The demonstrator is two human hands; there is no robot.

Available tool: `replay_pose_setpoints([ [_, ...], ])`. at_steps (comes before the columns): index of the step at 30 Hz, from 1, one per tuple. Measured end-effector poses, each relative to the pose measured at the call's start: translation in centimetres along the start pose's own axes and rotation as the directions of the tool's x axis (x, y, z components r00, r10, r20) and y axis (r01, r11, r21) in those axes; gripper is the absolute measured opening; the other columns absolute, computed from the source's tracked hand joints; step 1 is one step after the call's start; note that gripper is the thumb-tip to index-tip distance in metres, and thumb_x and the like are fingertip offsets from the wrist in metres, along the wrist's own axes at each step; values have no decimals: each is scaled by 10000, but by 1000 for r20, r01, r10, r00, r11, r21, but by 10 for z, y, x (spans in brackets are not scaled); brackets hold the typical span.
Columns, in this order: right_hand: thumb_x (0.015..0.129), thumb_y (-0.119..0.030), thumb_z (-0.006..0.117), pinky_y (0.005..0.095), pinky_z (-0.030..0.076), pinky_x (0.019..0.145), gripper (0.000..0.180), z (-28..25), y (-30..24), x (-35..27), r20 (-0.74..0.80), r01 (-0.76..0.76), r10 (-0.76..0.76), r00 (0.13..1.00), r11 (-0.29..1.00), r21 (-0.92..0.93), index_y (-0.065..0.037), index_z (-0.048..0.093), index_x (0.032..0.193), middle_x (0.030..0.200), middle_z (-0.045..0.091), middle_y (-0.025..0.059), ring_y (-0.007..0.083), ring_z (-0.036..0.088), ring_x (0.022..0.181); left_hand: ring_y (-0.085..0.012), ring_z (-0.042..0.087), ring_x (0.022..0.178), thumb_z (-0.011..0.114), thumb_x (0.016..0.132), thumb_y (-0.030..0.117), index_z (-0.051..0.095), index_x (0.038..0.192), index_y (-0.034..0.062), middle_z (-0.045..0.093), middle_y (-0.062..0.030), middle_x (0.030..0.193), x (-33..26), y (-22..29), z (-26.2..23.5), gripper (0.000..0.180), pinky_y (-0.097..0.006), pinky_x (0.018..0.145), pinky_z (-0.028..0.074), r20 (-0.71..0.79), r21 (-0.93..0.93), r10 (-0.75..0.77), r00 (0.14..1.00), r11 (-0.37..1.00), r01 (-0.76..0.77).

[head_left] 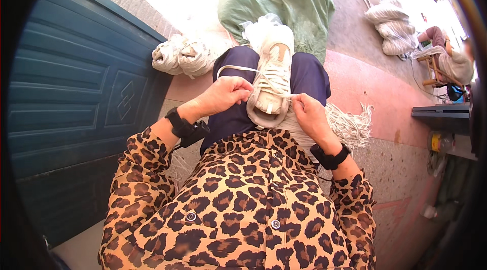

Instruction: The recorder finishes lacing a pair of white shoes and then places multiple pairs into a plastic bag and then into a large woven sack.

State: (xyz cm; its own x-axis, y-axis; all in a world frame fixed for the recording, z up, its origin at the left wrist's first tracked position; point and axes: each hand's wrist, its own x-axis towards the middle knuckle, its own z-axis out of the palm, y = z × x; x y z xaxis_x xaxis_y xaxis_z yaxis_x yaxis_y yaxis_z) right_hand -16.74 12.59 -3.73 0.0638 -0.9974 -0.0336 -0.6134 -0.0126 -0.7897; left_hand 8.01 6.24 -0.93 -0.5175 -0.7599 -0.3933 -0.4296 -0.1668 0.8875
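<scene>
A cream sneaker [274,62] rests between my knees, its toe pointing away and its heel opening toward me. White lace [274,81] crosses its tongue, and a loose loop arcs out to the left over my knee. At the shoe's left edge, my left hand [227,94] is closed, thumb and forefinger pinching a lace end. My right hand [310,114] pinches the other lace end by the shoe's right edge. A thick bundle of loose white laces [350,125] hangs beside my right thigh.
Two wrapped bundles of pale laces or strips [185,55] stand beyond my left knee, near a blue door [66,87]. Ahead lies a green cloth-covered heap [284,1]. Stuffed sacks [393,24] and a seated person [454,62] are at far right.
</scene>
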Motion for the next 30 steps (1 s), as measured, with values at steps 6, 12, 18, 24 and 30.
replay_pose_setpoints([
  [6,798,-101,522,398,439,681,115,7,-2,2,9,-21,21,1000,1000,12,-17,592,834,772,609,165,318,582,761,-78,532,648,552,833,96,596,868,-19,592,-32,710,2,-3,10,127,-220,608,448,-140,143,59,988,989,-39],
  [12,756,-99,556,356,390,663,63,9,-12,5,-70,266,-311,948,893,-364,-67,588,801,746,599,76,233,561,734,-297,556,704,566,792,124,587,765,-4,590,-152,720,8,-9,21,132,-352,645,445,-249,575,375,893,799,-175],
  [18,756,-126,577,343,367,669,58,5,-21,5,-114,198,-274,955,874,-443,-85,595,793,771,579,40,210,532,756,-263,529,738,574,765,119,588,719,45,576,-92,681,3,5,26,89,-369,658,405,-121,834,479,869,524,-173],
  [24,760,-175,591,347,349,679,84,6,-19,0,-82,256,-343,936,821,-511,-91,601,764,740,544,37,208,504,748,-228,529,715,624,730,186,595,691,71,572,-51,659,9,6,31,125,-367,667,382,-169,839,566,807,512,-183],
  [30,762,-190,591,353,350,684,114,6,-29,0,-10,260,-331,944,760,-595,-77,605,757,741,550,52,217,508,749,-220,500,763,646,717,237,602,775,83,580,-32,722,-10,11,48,171,-354,665,370,-201,942,607,769,334,-18],
])
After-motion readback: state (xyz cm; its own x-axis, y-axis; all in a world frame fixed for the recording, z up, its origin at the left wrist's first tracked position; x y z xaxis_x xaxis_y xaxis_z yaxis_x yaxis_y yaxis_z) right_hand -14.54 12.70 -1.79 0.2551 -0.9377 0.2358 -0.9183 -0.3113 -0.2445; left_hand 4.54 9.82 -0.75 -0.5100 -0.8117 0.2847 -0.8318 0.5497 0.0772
